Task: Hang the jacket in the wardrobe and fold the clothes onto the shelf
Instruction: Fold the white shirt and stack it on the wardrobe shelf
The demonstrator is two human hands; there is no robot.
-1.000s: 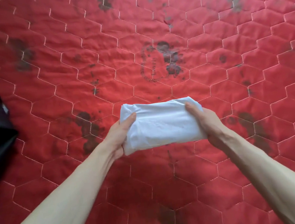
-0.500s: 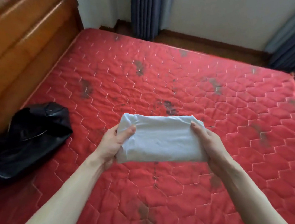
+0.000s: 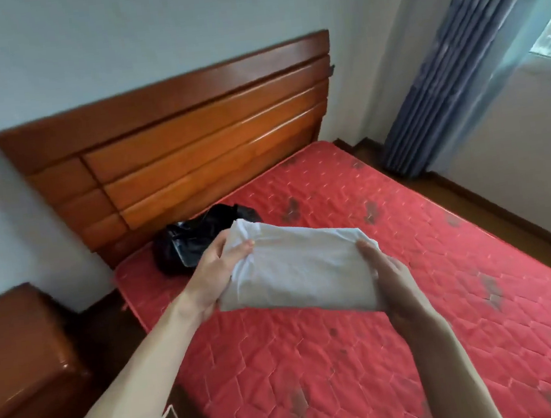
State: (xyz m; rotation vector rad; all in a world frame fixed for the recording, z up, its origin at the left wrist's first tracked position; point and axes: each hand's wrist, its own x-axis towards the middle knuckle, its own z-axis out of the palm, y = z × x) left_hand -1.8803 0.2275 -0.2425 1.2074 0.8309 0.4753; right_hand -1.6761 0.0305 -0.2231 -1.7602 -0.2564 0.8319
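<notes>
Biggest thing in view is the bed (image 3: pixel 369 352) with its red quilted mattress, wooden headboard (image 3: pixel 191 142) behind it, blue curtain (image 3: pixel 450 68) over by the window and a wooden nightstand (image 3: pixel 21 368) down on my left. No wardrobe or shelf anywhere in this view, so my guess is I'm on the carry step with the folding part done for this piece. A black jacket (image 3: pixel 188 242) is lying crumpled on the mattress right up against the headboard, so that one looks like it's not hung yet. Then the folded white garment (image 3: pixel 301 267), held up in the air over the mattress between both hands. My left hand (image 3: pixel 219 270) grips the far-left end, thumb on top and fingers curled underneath; my right hand (image 3: pixel 388 278) holds the right end, thumb pressed on top, the other fingers tucked under where I can't see them. It's light, soft cotton-looking stuff, floppy, not fragile at all, but a fold like this will slump open if you grab just one corner. Best bet imo is supporting both short ends from below and keeping it flat.
</notes>
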